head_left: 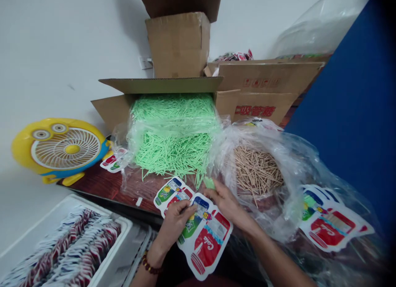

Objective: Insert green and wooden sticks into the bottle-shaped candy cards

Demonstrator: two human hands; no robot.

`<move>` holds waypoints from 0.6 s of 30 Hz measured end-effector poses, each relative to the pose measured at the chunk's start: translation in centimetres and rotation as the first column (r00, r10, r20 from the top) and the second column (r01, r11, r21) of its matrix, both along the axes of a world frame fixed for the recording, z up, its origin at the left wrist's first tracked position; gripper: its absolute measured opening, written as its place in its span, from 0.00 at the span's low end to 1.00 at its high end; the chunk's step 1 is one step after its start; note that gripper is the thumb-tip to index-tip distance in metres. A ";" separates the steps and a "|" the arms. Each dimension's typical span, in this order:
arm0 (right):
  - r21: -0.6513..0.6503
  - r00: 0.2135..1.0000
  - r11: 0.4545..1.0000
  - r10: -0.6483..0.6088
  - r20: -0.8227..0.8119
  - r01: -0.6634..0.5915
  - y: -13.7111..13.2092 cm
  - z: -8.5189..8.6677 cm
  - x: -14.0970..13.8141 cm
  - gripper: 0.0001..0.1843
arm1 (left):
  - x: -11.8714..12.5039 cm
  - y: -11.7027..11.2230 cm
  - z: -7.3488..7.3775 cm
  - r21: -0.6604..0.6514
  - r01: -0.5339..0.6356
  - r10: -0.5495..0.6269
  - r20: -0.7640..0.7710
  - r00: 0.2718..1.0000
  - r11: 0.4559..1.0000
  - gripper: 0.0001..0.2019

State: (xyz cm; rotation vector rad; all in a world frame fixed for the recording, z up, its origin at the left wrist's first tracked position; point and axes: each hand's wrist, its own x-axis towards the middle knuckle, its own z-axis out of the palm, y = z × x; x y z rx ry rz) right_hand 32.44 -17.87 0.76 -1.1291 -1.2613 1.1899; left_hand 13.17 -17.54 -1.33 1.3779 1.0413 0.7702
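My left hand (176, 221), a beaded bracelet at its wrist, pinches the top edge of a printed candy pouch (207, 241) with a green soda can and a red "Cola" can on it. Close beside it, my right hand (227, 202) grips a small bunch of green candy sticks (209, 182) above the pouch's upper edge. Whether the pouch's mouth is spread cannot be made out. Another pouch (173, 192) lies on the table just behind. Beyond my hands, a heap of green sticks (173, 151) spills from a plastic-lined carton (123, 109).
Brown sticks (256, 169) lie in a clear plastic bag (293, 167) at right, near a stack of pouches (332, 225). A white bin (123, 229) packed with pouches stands lower left. A yellow fan (71, 149) sits at the table's left end; cartons (179, 43) rise behind.
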 end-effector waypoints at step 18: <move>-0.140 0.851 0.938 -0.347 -0.395 0.318 -4.2 -1.3 -2.2 0.21 | 1.7 -1.9 -0.2 0.111 0.028 -0.030 0.016 0.999 0.993 0.14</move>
